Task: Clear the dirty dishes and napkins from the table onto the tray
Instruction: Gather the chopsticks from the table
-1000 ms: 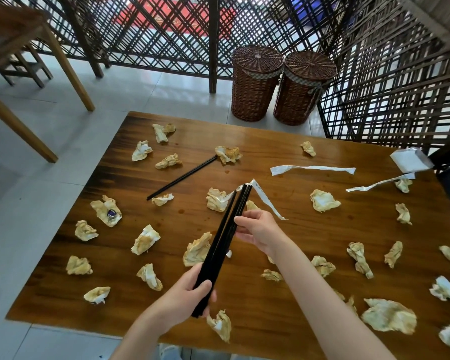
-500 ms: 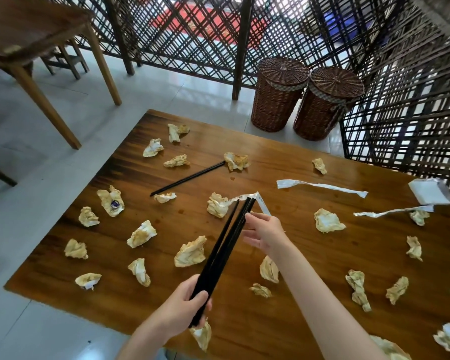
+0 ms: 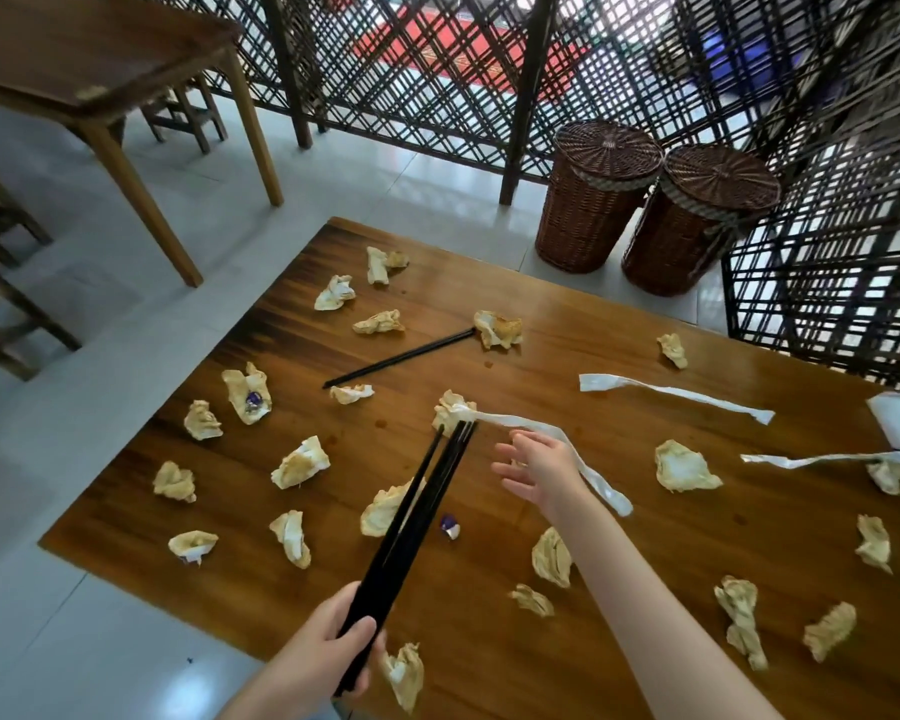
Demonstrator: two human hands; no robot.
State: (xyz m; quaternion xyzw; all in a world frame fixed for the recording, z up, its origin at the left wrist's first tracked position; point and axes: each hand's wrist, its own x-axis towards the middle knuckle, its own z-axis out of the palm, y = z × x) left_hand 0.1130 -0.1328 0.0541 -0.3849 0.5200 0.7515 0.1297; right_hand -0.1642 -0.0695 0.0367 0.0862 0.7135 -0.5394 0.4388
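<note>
Napkins [image 3: 300, 463] lie scattered over desk [image 3: 645, 589]; left hand [image 3: 317, 651] grips chopsticks [image 3: 411, 532] above desk, right hand [image 3: 539, 467] spread wide, empty, beside their tips.

Honestly nothing readable anywhere here, no words, numbers, brands or signs. The only printed-looking bits are a small purple-and-white wrapper [image 3: 449, 527] on the wooden table [image 3: 645, 641] and a similar purple scrap on a crumpled napkin [image 3: 247, 394], both way too tiny to make out. The paper strips [image 3: 671, 394] look blank.
</note>
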